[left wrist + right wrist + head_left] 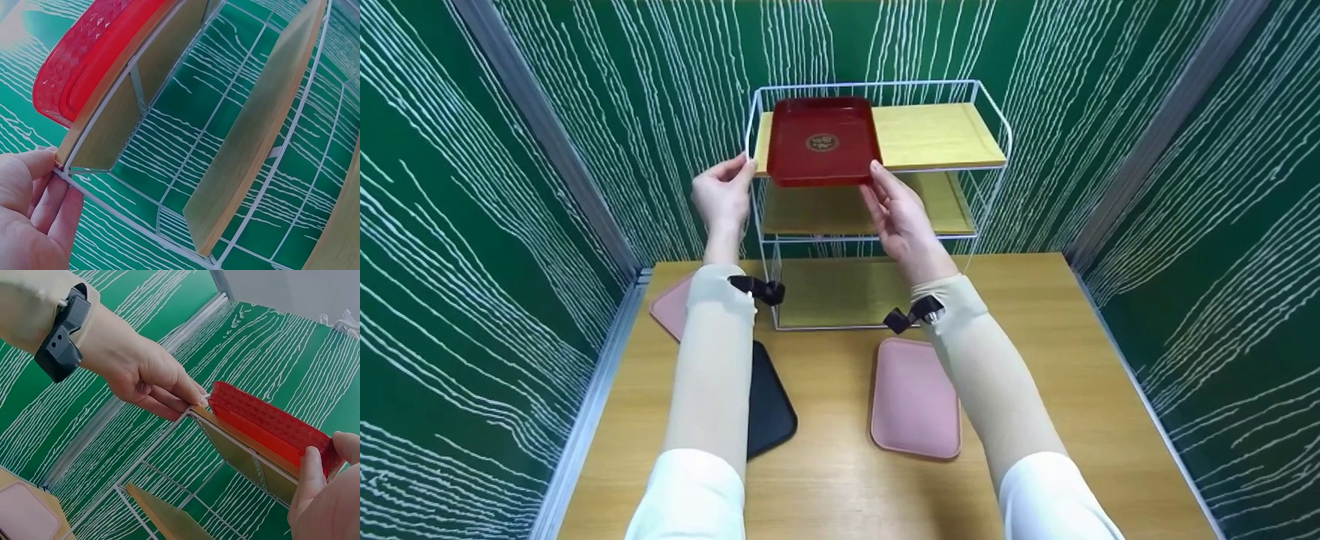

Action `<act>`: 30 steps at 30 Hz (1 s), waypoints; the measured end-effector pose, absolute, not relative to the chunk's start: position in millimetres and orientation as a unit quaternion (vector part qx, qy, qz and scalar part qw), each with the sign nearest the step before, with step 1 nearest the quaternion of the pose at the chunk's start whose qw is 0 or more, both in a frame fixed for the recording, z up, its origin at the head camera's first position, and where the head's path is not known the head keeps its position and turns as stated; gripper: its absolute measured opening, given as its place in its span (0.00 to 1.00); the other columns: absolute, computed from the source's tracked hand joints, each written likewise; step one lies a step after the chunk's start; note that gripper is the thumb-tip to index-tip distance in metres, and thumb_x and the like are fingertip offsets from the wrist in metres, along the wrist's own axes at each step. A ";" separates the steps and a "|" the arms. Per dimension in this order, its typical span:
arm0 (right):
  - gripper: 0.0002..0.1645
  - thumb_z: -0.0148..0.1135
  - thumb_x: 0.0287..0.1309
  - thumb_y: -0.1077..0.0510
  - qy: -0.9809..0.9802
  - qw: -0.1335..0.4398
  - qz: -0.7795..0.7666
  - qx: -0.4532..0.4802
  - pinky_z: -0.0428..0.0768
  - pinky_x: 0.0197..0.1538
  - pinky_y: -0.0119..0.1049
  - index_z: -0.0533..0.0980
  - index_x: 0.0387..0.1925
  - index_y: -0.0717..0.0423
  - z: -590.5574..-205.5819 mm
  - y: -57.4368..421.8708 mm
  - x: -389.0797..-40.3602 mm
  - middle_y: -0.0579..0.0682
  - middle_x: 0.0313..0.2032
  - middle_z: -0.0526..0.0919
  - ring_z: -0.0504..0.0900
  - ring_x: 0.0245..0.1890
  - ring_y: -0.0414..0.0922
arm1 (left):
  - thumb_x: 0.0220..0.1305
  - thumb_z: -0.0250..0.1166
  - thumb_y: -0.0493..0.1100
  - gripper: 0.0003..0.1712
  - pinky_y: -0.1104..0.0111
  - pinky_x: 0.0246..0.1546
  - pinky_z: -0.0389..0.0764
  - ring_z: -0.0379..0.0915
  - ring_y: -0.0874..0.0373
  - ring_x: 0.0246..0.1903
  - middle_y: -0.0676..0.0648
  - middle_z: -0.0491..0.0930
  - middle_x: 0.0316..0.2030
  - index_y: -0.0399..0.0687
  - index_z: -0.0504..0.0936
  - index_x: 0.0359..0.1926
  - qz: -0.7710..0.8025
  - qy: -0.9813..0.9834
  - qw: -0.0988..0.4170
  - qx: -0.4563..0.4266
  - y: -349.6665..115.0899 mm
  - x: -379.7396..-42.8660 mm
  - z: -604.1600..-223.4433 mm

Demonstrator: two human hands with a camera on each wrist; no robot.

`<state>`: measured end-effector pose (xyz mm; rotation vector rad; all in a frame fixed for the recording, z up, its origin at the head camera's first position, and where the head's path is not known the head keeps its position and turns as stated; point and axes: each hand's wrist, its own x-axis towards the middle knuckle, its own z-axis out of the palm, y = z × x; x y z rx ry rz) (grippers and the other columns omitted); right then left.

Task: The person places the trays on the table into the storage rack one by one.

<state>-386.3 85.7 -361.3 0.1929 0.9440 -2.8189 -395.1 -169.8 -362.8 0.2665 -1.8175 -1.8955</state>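
Note:
A dark red tray (pixel 825 166) with a round gold emblem lies on the left part of the rack's top wooden board (pixel 941 135). My right hand (pixel 906 219) grips the tray's near right corner, thumb on the rim and fingers beneath. In the right wrist view the thumb and fingers of the right hand (pixel 329 495) pinch the end of the red tray (pixel 264 424). My left hand (pixel 724 196) holds the front left corner of the white wire rack (pixel 1003 184). Close up, thumb and fingers of the left hand (pixel 34 214) pinch that corner, just beside the tray.
Below the top board are a middle board (pixel 952 210) and a bottom board (pixel 840 292). On the wooden table (pixel 825 487) lie a pink tray (pixel 915 401), a black tray (pixel 771 405) and another pink tray (pixel 671 304), partly behind the left arm. Green patterned walls enclose the table.

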 end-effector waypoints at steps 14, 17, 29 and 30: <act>0.12 0.71 0.70 0.63 0.327 0.076 -0.941 0.051 0.86 0.49 0.30 0.83 0.51 0.64 -363.0 81.9 -387.7 0.57 0.47 0.88 0.91 0.39 0.45 | 0.71 0.74 0.43 0.13 0.72 0.56 0.83 0.84 0.56 0.51 0.48 0.89 0.53 0.48 0.92 0.54 -0.700 -0.663 0.251 0.091 -169.2 -392.4 -363.7; 0.14 0.71 0.70 0.62 0.333 0.075 -0.939 0.042 0.86 0.50 0.30 0.82 0.53 0.64 -365.2 84.3 -387.7 0.57 0.48 0.88 0.91 0.39 0.45 | 0.71 0.74 0.43 0.13 0.72 0.56 0.83 0.84 0.56 0.51 0.48 0.89 0.52 0.49 0.92 0.54 -0.700 -0.662 0.252 0.089 -167.3 -392.6 -364.2; 0.22 0.71 0.70 0.56 0.370 0.076 -0.926 0.024 0.86 0.53 0.32 0.79 0.59 0.64 -369.8 85.0 -388.3 0.58 0.52 0.87 0.91 0.42 0.45 | 0.71 0.74 0.43 0.14 0.69 0.55 0.84 0.84 0.56 0.51 0.47 0.89 0.52 0.47 0.92 0.55 -0.694 -0.668 0.252 0.092 -168.0 -393.3 -364.5; 0.22 0.71 0.70 0.56 0.372 0.075 -0.925 0.022 0.86 0.53 0.32 0.79 0.59 0.64 -369.6 84.9 -387.9 0.58 0.52 0.87 0.91 0.42 0.46 | 0.71 0.74 0.43 0.14 0.69 0.55 0.84 0.84 0.56 0.51 0.47 0.89 0.51 0.47 0.92 0.55 -0.693 -0.669 0.254 0.090 -168.3 -393.4 -364.2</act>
